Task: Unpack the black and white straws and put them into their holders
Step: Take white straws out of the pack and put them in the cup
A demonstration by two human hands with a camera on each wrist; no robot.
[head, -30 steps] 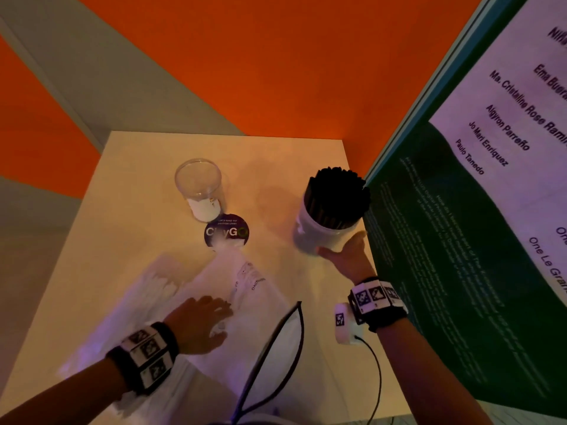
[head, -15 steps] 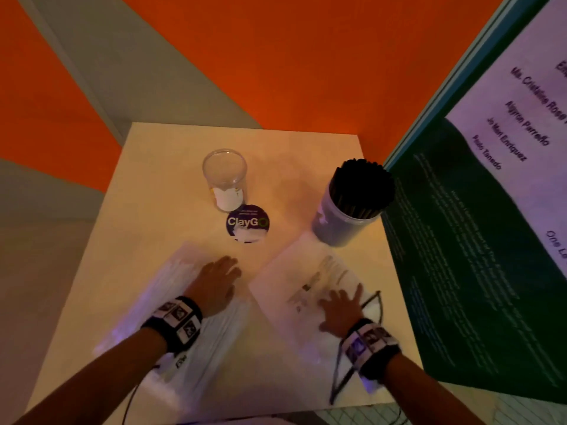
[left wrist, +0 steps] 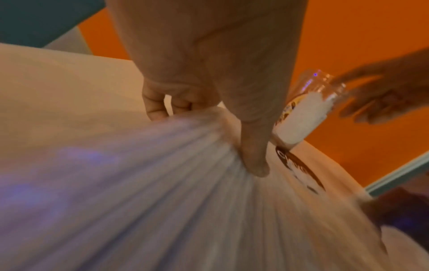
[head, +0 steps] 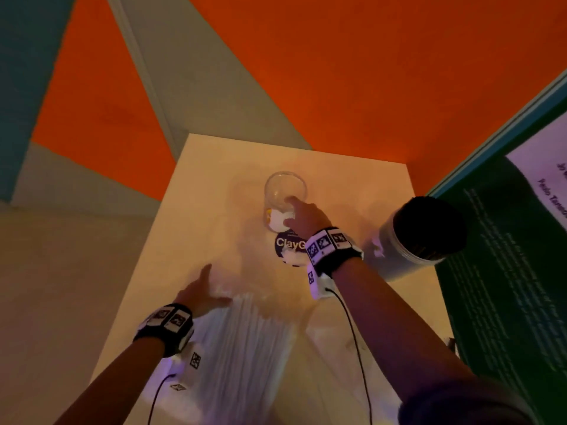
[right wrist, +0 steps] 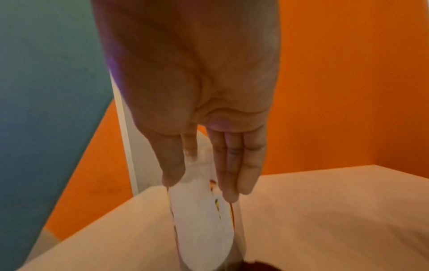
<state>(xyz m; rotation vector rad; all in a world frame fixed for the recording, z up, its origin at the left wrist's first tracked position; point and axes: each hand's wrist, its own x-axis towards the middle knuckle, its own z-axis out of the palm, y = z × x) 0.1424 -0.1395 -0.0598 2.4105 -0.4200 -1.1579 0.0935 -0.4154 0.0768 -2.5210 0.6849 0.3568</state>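
A clear cup (head: 285, 194) with a white label stands at the back of the table. My right hand (head: 297, 214) holds it, thumb on one side and fingers on the other, as the right wrist view shows around the cup (right wrist: 202, 220). My left hand (head: 201, 291) grips the far end of a clear pack of white straws (head: 242, 342). In the left wrist view the thumb lies on the pack (left wrist: 139, 183) and the fingers curl behind it. Black straws (head: 429, 228) fill a white holder (head: 395, 259) at the right.
A round dark ClayGo sticker (head: 287, 245) lies on the cream table (head: 196, 210) just in front of the cup. A green printed board (head: 506, 286) stands along the table's right edge. Orange and grey walls rise behind. Cables hang from both wrists.
My right hand left the flat plastic bag near the front and reached forward to the clear cup. My left hand moved up to the far end of the white straw pack. The head view swung left.
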